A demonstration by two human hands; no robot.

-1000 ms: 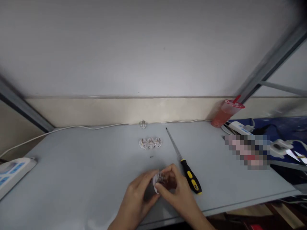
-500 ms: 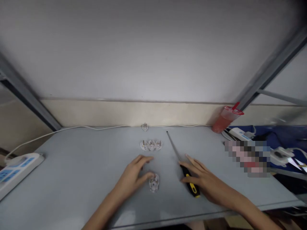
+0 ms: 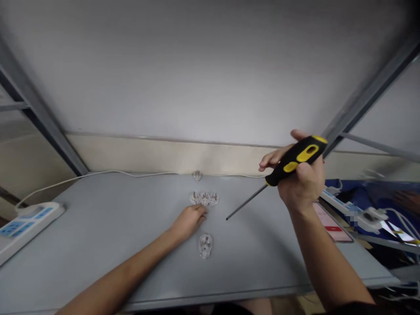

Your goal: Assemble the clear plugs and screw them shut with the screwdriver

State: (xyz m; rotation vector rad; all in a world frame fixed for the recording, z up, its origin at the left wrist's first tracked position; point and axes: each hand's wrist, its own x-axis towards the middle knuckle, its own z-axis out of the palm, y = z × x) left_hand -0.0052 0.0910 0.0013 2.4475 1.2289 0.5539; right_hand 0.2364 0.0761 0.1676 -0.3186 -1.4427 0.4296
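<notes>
My right hand (image 3: pixel 300 177) is raised above the table, shut on the black-and-yellow handle of a screwdriver (image 3: pixel 295 159). Its long thin shaft slants down and left, with the tip hovering over the table. My left hand (image 3: pixel 188 222) lies low on the table, its fingertips at or just below a tight row of 3 clear plastic plugs (image 3: pixel 204 199) with metal pins. It holds nothing that I can see. A single clear plug (image 3: pixel 205 246) lies close below that hand, and another (image 3: pixel 197 175) stands near the wall.
A white power strip (image 3: pixel 29 225) lies at the table's left edge, and a white cable (image 3: pixel 131 174) runs along the wall. On the right are a phone (image 3: pixel 331 227), another power strip (image 3: pixel 348 210) and blue cloth (image 3: pixel 377 192). Metal shelf uprights frame the view.
My right hand has lifted the screwdriver off the table and raised it. My left hand has slid forward to the plug row. The single plug stays where it was set down.
</notes>
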